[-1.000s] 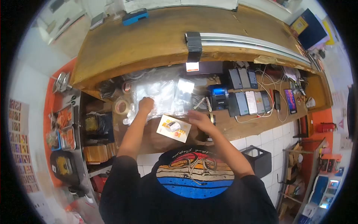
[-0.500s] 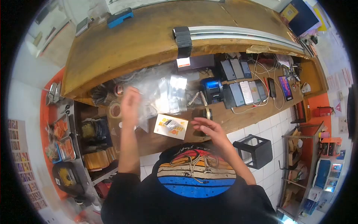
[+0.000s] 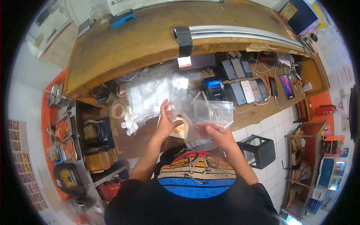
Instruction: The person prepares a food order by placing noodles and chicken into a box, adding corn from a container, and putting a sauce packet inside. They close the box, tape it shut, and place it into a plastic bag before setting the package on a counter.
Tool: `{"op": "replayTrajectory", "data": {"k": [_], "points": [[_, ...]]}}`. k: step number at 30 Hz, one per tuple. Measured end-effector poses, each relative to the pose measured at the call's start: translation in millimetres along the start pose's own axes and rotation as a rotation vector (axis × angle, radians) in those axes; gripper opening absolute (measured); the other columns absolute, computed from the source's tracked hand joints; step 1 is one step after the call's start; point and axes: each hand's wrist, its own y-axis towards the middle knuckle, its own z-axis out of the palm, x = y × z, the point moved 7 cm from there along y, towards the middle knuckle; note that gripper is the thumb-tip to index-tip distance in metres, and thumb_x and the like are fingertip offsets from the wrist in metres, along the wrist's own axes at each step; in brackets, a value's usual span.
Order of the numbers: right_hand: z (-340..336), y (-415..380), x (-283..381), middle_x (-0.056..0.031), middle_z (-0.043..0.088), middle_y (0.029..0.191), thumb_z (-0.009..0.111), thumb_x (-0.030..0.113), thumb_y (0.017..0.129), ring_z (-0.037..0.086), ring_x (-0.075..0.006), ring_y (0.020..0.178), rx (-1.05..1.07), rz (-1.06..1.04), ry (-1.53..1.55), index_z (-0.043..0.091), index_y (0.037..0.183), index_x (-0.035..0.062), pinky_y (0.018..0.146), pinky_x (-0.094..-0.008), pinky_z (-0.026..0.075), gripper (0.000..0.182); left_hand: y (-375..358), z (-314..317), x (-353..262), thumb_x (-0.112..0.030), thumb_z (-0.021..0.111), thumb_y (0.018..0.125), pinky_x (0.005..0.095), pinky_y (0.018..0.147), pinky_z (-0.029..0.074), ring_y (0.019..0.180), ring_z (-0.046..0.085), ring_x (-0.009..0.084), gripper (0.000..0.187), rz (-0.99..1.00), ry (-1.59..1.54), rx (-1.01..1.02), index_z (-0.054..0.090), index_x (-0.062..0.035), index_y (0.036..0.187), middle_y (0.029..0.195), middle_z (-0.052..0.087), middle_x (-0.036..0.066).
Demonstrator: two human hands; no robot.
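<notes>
A clear plastic bag (image 3: 221, 111) is pinched between the thumb and fingers of my right hand (image 3: 222, 138), its see-through sheet hanging over the desk edge in front of my shirt. To its left, my left hand (image 3: 167, 123) has thumb and fingers spread, close to the bag's blurred left side; whether it touches the plastic is hard to see. Beneath lies a white card or flat box with orange lettering (image 3: 180, 131), partly covered by the hand and the bag. A pile of clear plastic bags (image 3: 146, 98) lies beyond my left hand.
A blue-and-black small printer (image 3: 213, 90) sits beyond the bag, with several phones (image 3: 247, 92) and white cables to its right. A tape roll (image 3: 118, 111) lies at left. The raised wooden counter (image 3: 150, 41) overhangs the desk. A black stool (image 3: 258, 152) stands on the floor at right.
A clear bag has come into my right hand. My left hand has moved from the bag pile toward the middle and down. The lettered card is now partly covered.
</notes>
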Motion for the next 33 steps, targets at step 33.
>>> {"op": "replayTrajectory", "data": {"k": [33], "points": [[-87, -60, 27, -0.0252, 0.067, 0.106, 0.06, 0.027, 0.094, 0.068, -0.0245, 0.062, -0.404, -0.27, 0.229, 0.057, 0.117, -0.0118, 0.056, -0.0301, 0.055, 0.045, -15, 66, 69, -0.025, 0.067, 0.092, 0.0256, 0.071, 0.047, 0.079, 0.057, 0.0136, 0.025, -0.656, -0.864, 0.43, 0.064, -0.0043, 0.106, 0.09, 0.063, 0.004]]}}
